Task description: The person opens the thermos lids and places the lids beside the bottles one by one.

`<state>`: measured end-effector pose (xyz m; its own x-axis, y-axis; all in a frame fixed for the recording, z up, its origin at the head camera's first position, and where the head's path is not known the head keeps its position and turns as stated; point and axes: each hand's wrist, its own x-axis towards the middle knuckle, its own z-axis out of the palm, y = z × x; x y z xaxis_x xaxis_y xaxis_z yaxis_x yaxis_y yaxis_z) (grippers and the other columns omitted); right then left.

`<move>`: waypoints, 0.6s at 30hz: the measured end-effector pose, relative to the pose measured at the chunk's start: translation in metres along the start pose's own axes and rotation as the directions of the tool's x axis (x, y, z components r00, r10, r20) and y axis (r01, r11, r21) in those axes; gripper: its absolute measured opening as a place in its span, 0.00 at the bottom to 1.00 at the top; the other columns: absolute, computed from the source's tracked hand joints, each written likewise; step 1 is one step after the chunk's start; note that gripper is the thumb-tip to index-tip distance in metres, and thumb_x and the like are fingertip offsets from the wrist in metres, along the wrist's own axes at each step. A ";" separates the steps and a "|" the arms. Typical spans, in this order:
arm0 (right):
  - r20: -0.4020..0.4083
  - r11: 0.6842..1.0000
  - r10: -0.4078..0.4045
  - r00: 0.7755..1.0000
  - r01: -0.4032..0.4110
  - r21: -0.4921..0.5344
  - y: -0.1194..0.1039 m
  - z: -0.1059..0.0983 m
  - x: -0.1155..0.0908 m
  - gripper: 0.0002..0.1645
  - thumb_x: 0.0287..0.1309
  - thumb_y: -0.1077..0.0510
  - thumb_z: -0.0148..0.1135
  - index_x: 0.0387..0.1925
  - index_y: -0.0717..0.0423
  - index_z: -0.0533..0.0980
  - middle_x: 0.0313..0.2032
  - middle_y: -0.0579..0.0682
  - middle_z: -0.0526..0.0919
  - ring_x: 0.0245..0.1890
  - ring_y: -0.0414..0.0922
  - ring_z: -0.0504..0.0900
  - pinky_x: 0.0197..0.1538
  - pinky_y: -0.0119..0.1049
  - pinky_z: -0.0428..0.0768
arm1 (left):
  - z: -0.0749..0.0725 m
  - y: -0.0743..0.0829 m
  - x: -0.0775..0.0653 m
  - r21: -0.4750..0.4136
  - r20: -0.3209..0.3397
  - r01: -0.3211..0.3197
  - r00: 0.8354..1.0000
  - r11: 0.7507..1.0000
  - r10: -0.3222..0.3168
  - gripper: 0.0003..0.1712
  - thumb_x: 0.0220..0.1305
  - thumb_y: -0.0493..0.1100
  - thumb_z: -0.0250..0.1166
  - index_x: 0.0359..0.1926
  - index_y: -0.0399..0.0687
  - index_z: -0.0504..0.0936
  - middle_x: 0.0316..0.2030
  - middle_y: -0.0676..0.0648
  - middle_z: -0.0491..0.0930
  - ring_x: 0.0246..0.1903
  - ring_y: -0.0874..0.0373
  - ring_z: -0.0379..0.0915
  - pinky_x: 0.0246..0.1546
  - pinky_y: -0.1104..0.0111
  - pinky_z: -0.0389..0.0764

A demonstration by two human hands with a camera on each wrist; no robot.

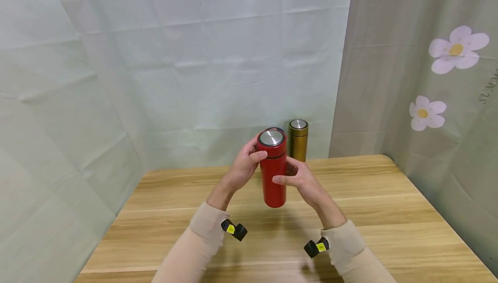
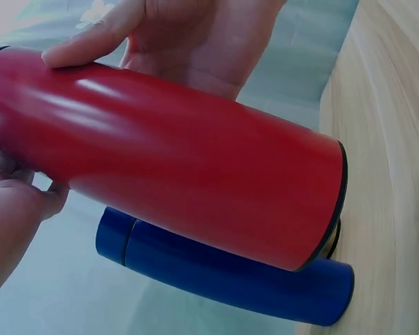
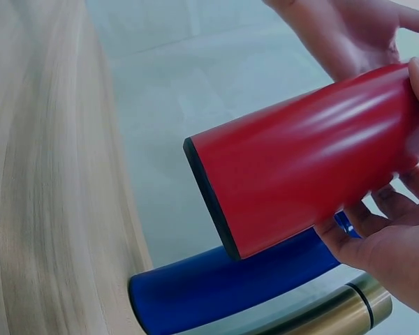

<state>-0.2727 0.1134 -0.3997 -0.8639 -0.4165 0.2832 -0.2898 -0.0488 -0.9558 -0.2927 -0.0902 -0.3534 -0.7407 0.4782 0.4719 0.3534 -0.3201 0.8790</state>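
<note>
A red vacuum flask with a silver-topped lid is held in front of me, its base raised off the wooden table. My left hand grips it near the lid from the left, thumb across the front. Lower down, my right hand holds the body from the right, its thumb on the front and its other fingers mostly hidden behind. A blue flask stands behind the red one, almost wholly hidden in the head view. To its right stands a gold flask, partly covered by the right hand.
The wooden table reaches back to a pale hanging cloth. At the right hangs a curtain printed with white flowers. Each wrist carries a small black camera, such as the left one's camera.
</note>
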 end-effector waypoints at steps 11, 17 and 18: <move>0.000 1.000 0.004 1.000 -0.004 -0.003 0.001 0.002 0.000 0.34 0.62 0.51 0.69 0.68 0.53 0.74 0.59 0.55 0.82 0.59 0.57 0.78 0.59 0.51 0.79 | 0.002 0.000 0.001 -0.008 -0.076 -0.040 0.996 0.999 0.039 0.52 0.53 0.64 0.80 0.69 0.43 0.69 0.53 0.48 0.80 0.52 0.55 0.76 0.52 0.68 0.81; -0.002 1.000 0.021 1.000 -0.021 -0.006 0.002 0.003 0.000 0.34 0.62 0.51 0.69 0.68 0.52 0.74 0.60 0.55 0.81 0.61 0.57 0.77 0.60 0.52 0.79 | 0.009 0.002 0.002 0.015 -0.162 -0.079 0.984 0.997 0.080 0.54 0.49 0.65 0.82 0.69 0.45 0.68 0.54 0.49 0.81 0.54 0.55 0.76 0.57 0.67 0.79; -0.001 1.000 0.023 1.000 -0.023 -0.009 0.002 0.003 0.000 0.34 0.62 0.51 0.69 0.69 0.52 0.74 0.60 0.55 0.81 0.61 0.57 0.77 0.60 0.52 0.79 | 0.010 0.002 0.002 0.021 -0.179 -0.092 0.979 0.996 0.094 0.55 0.49 0.66 0.82 0.69 0.45 0.67 0.54 0.49 0.81 0.55 0.55 0.75 0.58 0.67 0.78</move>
<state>-0.2725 0.1102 -0.4021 -0.8706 -0.4170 0.2611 -0.2735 -0.0310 -0.9614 -0.2879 -0.0819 -0.3495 -0.7943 0.2917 0.5329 0.4322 -0.3451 0.8331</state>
